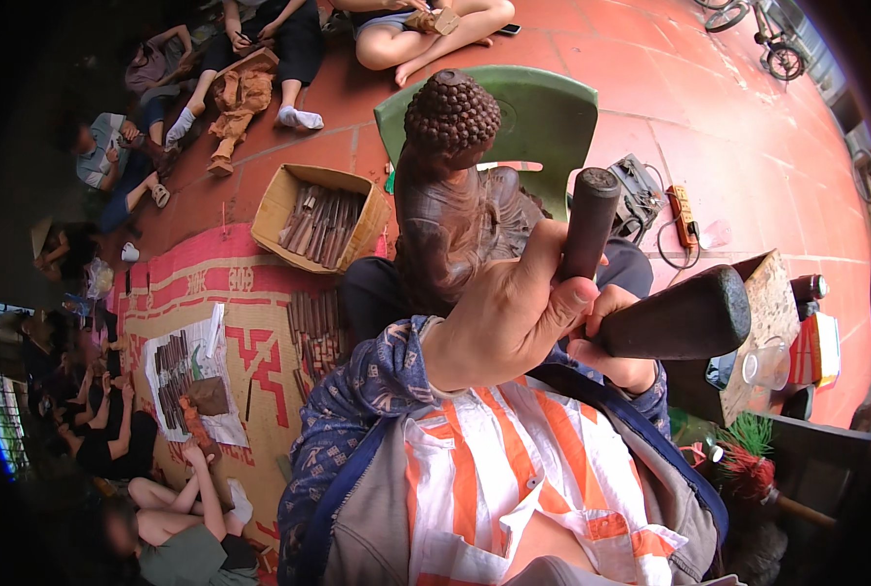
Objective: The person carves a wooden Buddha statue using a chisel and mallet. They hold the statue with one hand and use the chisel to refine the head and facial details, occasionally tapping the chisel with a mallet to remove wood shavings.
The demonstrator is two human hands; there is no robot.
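Note:
A dark brown carved wooden statue (435, 215), a seated figure with a curled-knob head, stands upright before me between my legs. My left hand (504, 317) is closed around a chisel with a thick, dark round handle (592, 220); its blade end is hidden behind my hand. My right hand (626, 363) grips a dark wooden mallet (680, 314), shaped like a club, its broad rounded end pointing right. Both hands are close together in front of the statue's lap, which they partly cover. I cannot tell whether the chisel touches the wood.
Behind the statue is a green plastic chair (543, 112). A cardboard box (304, 259) of chisels stands left, with more chisels (318, 332) on the patterned mat (260, 293). An orange power strip (684, 215) and a worn wooden block (763, 313) lie right. Several people sit carving around.

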